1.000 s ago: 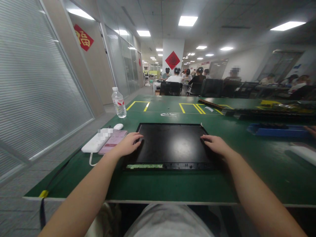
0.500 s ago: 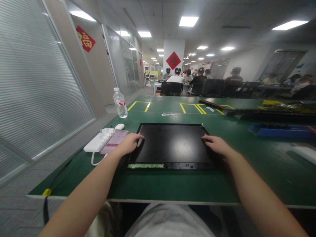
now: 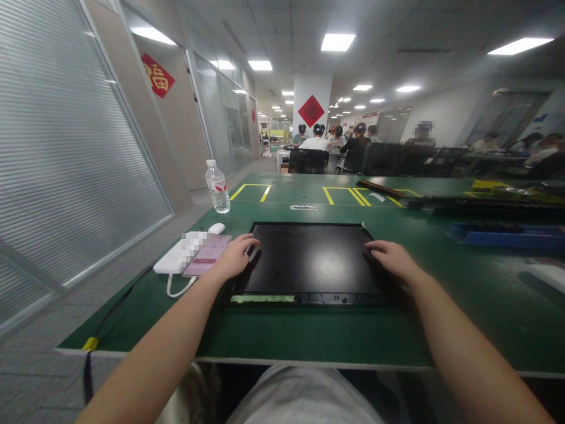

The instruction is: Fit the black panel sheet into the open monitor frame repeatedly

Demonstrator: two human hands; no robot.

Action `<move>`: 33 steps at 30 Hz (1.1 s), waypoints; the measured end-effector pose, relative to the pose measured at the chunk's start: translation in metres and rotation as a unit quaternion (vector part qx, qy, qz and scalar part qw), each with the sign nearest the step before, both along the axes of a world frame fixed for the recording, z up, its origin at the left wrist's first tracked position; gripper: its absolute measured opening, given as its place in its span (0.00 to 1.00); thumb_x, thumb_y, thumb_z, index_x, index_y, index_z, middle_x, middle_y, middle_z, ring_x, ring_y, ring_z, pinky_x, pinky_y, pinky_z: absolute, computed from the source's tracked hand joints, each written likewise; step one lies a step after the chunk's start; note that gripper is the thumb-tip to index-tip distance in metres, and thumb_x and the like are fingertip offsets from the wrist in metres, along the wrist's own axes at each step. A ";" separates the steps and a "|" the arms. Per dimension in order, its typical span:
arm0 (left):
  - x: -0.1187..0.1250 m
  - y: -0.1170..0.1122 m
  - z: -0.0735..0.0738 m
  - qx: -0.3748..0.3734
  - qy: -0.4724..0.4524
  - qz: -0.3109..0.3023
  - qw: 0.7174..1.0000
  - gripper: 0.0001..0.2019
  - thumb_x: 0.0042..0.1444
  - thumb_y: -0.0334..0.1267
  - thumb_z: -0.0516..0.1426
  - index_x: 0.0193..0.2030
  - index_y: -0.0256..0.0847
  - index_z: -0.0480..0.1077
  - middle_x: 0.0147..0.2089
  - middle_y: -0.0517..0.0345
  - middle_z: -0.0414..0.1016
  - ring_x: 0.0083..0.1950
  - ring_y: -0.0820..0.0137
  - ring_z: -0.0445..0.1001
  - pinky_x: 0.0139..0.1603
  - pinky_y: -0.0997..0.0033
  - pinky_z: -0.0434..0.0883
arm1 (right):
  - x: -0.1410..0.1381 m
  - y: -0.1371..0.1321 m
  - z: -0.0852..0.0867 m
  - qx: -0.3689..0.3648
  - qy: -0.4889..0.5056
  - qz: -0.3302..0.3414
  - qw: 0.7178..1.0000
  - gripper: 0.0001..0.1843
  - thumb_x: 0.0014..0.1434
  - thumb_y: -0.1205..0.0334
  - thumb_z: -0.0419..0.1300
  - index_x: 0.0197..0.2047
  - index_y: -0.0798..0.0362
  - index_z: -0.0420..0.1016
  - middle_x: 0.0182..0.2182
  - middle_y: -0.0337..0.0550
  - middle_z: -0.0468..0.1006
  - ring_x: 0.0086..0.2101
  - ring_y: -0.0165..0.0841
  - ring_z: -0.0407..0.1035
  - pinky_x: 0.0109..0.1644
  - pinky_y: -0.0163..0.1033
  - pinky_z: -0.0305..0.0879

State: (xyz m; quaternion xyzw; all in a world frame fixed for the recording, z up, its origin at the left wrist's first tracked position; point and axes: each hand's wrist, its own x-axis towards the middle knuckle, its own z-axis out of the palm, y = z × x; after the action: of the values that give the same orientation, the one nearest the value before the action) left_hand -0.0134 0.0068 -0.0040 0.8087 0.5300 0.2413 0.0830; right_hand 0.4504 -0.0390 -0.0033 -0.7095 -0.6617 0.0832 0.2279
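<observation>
A black flat display panel (image 3: 309, 256) lies face up on the green table in front of me. Along its near edge runs a strip with a green circuit board (image 3: 262, 299) at the left. My left hand (image 3: 238, 254) is at the panel's left edge, fingers stretched out and apart, with the tips over the frame. At the right edge is my right hand (image 3: 391, 258), its fingers extended toward the panel's corner area and not wrapped round it. Whether the fingertips touch the frame I cannot tell.
Left of the panel lie a phone (image 3: 207, 256), a white power bank (image 3: 170, 259) with a cable, and a white mouse (image 3: 216, 228). A water bottle (image 3: 218, 187) stands behind them. Dark strips (image 3: 477, 205) and a blue tray (image 3: 507, 234) lie right. People sit beyond.
The whole view has shifted slightly right and down. My right hand's fingers have drawn closer together and slightly outward. The panel stays in place on the table.
</observation>
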 end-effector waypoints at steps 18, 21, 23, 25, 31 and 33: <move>0.005 -0.007 0.012 -0.149 -0.268 0.082 0.948 0.28 0.50 0.27 0.53 0.59 0.38 0.73 0.54 0.51 0.80 0.53 0.57 0.78 0.57 0.56 0.72 | 0.025 0.010 -0.008 -0.076 -0.037 -0.129 0.988 0.20 0.50 0.58 0.59 0.46 0.50 0.83 0.40 0.51 0.83 0.41 0.45 0.77 0.43 0.43 0.71; 0.010 -0.009 0.017 -0.196 -0.410 0.089 0.886 0.28 0.52 0.28 0.54 0.62 0.42 0.71 0.54 0.53 0.80 0.50 0.61 0.79 0.49 0.62 0.77 | 0.027 0.011 -0.010 -0.073 -0.034 -0.139 0.987 0.20 0.50 0.58 0.58 0.46 0.51 0.83 0.41 0.52 0.83 0.41 0.45 0.77 0.43 0.43 0.71; 0.012 -0.009 0.020 -0.206 -0.469 0.093 0.854 0.27 0.53 0.27 0.54 0.61 0.44 0.71 0.58 0.54 0.78 0.51 0.62 0.79 0.48 0.65 0.77 | 0.027 0.012 -0.011 -0.070 -0.039 -0.145 0.986 0.21 0.51 0.59 0.57 0.46 0.52 0.82 0.43 0.52 0.82 0.42 0.45 0.77 0.43 0.43 0.71; 0.014 -0.008 0.021 -0.210 -0.506 0.107 0.830 0.25 0.52 0.26 0.56 0.58 0.43 0.73 0.59 0.53 0.77 0.50 0.63 0.80 0.47 0.66 0.78 | 0.027 0.012 -0.011 -0.069 -0.046 -0.150 0.985 0.21 0.52 0.59 0.57 0.47 0.52 0.82 0.44 0.51 0.82 0.43 0.46 0.77 0.44 0.44 0.71; 0.016 -0.006 0.023 -0.280 -0.579 0.144 0.752 0.27 0.52 0.28 0.62 0.60 0.40 0.69 0.42 0.51 0.83 0.32 0.67 0.81 0.33 0.69 0.79 | 0.020 0.008 -0.004 -0.088 -0.032 -0.155 0.983 0.23 0.52 0.59 0.56 0.50 0.54 0.81 0.45 0.53 0.82 0.44 0.46 0.76 0.45 0.45 0.71; 0.015 -0.008 0.024 -0.323 -0.595 0.116 0.727 0.33 0.50 0.29 0.65 0.65 0.40 0.65 0.40 0.51 0.83 0.31 0.65 0.81 0.33 0.66 0.79 | 0.017 0.006 -0.002 -0.094 -0.024 -0.156 0.983 0.23 0.52 0.59 0.56 0.49 0.53 0.81 0.46 0.52 0.81 0.44 0.46 0.76 0.45 0.44 0.71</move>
State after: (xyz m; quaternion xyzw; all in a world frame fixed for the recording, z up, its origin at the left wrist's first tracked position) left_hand 0.0019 -0.0013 0.0198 0.3557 0.5077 0.4948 0.6090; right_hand 0.4676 -0.0334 -0.0049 -0.8241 -0.5374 0.0910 0.1546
